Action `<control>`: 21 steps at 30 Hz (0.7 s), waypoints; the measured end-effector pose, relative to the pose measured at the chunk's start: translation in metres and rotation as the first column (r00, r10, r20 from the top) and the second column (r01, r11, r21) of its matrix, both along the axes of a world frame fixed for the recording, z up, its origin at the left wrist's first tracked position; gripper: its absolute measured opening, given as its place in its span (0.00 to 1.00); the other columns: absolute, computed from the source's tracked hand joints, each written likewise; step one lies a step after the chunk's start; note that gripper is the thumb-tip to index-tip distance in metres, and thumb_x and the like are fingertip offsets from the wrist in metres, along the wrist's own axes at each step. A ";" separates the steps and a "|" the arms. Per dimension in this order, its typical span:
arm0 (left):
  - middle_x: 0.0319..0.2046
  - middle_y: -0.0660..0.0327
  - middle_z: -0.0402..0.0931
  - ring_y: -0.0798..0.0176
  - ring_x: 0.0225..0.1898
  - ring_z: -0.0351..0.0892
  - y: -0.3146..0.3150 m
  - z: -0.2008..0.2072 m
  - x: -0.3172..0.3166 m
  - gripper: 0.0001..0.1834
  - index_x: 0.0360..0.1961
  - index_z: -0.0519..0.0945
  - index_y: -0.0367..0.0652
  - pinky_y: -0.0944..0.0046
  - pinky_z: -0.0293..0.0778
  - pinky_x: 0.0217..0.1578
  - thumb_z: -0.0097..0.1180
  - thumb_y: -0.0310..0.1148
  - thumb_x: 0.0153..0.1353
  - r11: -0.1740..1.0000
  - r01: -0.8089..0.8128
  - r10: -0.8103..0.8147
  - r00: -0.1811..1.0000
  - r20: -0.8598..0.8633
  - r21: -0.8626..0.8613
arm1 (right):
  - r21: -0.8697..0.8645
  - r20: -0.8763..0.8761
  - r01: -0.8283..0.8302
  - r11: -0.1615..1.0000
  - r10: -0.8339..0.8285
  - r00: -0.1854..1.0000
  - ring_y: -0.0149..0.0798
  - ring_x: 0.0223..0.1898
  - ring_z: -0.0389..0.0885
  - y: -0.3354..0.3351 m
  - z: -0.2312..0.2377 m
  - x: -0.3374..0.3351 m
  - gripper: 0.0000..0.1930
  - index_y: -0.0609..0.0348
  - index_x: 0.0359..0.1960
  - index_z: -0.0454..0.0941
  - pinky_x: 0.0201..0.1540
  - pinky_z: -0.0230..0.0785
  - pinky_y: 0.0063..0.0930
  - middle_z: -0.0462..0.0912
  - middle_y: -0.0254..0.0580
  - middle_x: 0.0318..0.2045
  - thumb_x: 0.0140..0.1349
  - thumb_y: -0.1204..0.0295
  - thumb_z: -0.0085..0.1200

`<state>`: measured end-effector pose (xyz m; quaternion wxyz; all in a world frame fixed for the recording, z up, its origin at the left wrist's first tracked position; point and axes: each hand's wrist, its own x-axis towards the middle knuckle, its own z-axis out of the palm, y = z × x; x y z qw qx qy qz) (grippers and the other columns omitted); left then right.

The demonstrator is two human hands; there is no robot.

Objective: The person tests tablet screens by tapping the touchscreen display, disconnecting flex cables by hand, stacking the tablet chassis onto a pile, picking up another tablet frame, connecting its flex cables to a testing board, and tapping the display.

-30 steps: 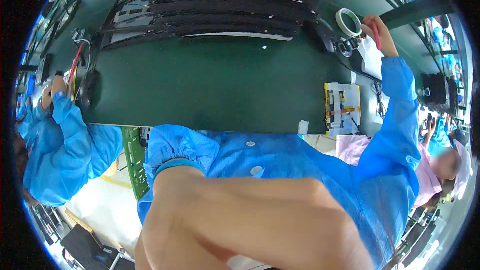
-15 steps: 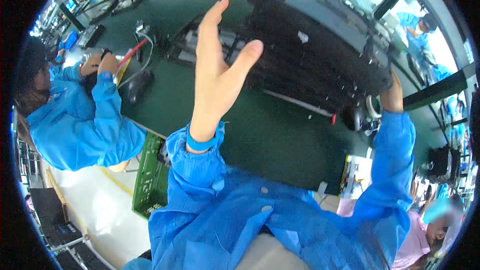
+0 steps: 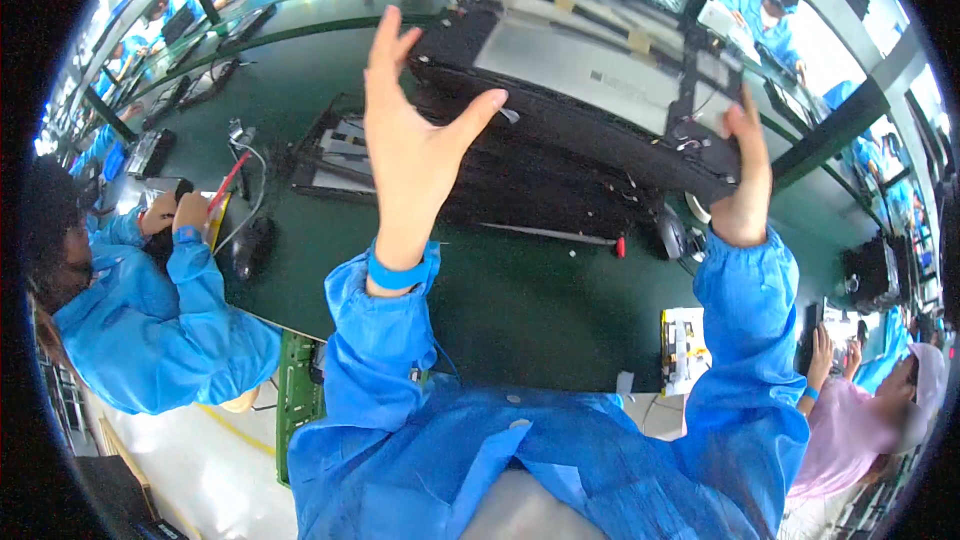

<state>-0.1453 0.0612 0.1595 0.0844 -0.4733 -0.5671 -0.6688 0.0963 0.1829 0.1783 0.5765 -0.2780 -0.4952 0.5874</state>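
Note:
A black open laptop base [image 3: 585,65] with a long pale grey battery panel tops a dark stack [image 3: 545,175] of similar units on the green bench. It looks tilted and slightly blurred. My right hand [image 3: 745,170] grips its right end, thumb over the top face and the other fingers hidden. My left hand [image 3: 410,145] is open at the left end, thumb spread from the fingers, a blue band on its wrist. Whether it touches the base I cannot tell. Left of the stack, partly behind my left hand, lies another opened laptop base [image 3: 335,155].
A red-tipped tool [image 3: 619,246] lies before the stack. A black mouse [image 3: 672,232] is near its right end, another dark mouse [image 3: 253,248] at left. A co-worker [image 3: 150,310] in blue works at left; a person in pink [image 3: 850,430] sits at right. A green crate [image 3: 300,395] stands below the bench.
My right hand has come further over the right end, its thumb now visible on top. The top base shows more of its upper face. My left hand stays spread; the whole view has shifted.

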 end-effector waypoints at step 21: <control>0.53 0.52 0.64 0.49 0.52 0.65 -0.195 -0.139 0.122 0.51 0.64 0.63 0.43 0.56 0.68 0.48 0.75 0.33 0.35 0.649 -0.025 0.011 1.000 -0.023 -0.761 | -0.175 0.612 -0.154 0.972 0.230 0.757 0.36 0.60 0.65 -0.131 -0.150 0.122 0.34 0.62 0.69 0.53 0.62 0.54 0.26 0.67 0.48 0.61 0.59 0.78 0.49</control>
